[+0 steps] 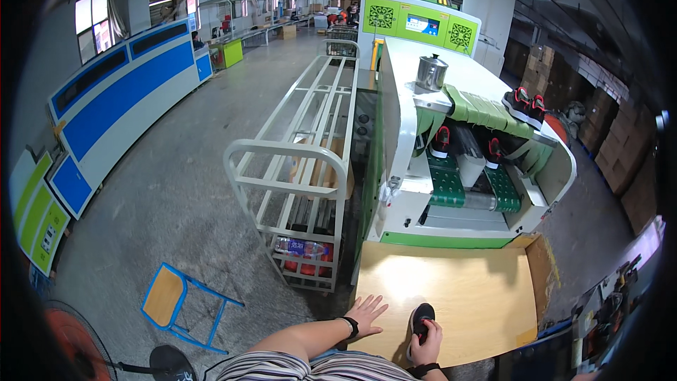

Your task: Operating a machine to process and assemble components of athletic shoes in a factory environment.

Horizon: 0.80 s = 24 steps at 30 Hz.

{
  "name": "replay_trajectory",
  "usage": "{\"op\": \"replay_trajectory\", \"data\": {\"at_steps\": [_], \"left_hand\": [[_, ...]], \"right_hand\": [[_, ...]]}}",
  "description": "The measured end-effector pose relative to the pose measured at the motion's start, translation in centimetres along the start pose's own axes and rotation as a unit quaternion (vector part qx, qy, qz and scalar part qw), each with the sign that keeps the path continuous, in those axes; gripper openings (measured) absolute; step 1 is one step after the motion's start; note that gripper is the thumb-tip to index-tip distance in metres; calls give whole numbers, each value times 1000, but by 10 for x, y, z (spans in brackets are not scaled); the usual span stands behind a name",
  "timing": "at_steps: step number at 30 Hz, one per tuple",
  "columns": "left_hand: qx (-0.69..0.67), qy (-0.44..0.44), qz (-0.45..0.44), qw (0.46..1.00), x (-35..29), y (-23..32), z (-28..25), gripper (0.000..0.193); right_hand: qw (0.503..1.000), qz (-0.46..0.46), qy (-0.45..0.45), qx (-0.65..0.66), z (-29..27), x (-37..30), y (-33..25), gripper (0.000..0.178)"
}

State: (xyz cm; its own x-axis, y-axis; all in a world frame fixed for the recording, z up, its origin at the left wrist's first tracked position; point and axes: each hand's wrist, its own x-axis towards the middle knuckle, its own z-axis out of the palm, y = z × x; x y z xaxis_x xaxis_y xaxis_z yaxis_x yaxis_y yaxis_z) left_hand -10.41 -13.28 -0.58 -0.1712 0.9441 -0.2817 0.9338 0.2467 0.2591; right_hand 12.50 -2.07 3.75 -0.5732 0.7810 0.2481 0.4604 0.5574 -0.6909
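Left hand flat, palm down, on the near left corner of the wooden table, fingers spread wide and straight, holding nothing. Dark watch on that wrist. Right hand just beside it, fingers curled round the heel end of a black shoe with a red patch inside; fingertips mostly tucked under and behind the shoe, so exact grip hard to make out. Shoe resting on the table's near edge, toe pointing away, apart from the left hand by a narrow strip of bare wood. Dark band on the right wrist, half cut off by the lower edge. Striped sleeve across the bottom, forearms only partly in view. Beyond the table, a white and green conveyor machine with two green belts; one red and black shoe on the left belt, another on the right, both partly hidden under hanging green flaps. Pair of red and black shoes on top of the machine's hood, and a metal pot farther back. Pale metal rack to the left of the machine, with red bundles on its lowest shelf too small to identify. Blue folding chair on the grey floor, fan at lower left cut off by the dark rim. Right side of the scene dim and blurred, stacked cartons barely readable.
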Motion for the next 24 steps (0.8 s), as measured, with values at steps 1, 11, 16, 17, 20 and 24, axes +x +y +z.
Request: {"op": "replay_trajectory", "data": {"at_steps": [1,11,16,17,20,24], "left_hand": [[-2,1,0,1000,1,0,0,86],[52,-14,-1,999,8,10,-9,88],[24,1,-1,1000,5,-2,4,93],[22,-13,3,1000,7,1,1,93],[16,-29,-4,999,10,6,-8,93],[-1,-30,-3,1000,11,6,-7,94]], "right_hand": [[1000,0,0,-2,-1,0,0,50],[998,24,52,9,-7,-4,0,59],[1000,18,19,2,-8,6,-2,54],[999,31,19,-1,-10,6,-2,54],[999,43,20,-1,-15,6,-4,54],[999,43,18,6,-18,3,0,54]]}}
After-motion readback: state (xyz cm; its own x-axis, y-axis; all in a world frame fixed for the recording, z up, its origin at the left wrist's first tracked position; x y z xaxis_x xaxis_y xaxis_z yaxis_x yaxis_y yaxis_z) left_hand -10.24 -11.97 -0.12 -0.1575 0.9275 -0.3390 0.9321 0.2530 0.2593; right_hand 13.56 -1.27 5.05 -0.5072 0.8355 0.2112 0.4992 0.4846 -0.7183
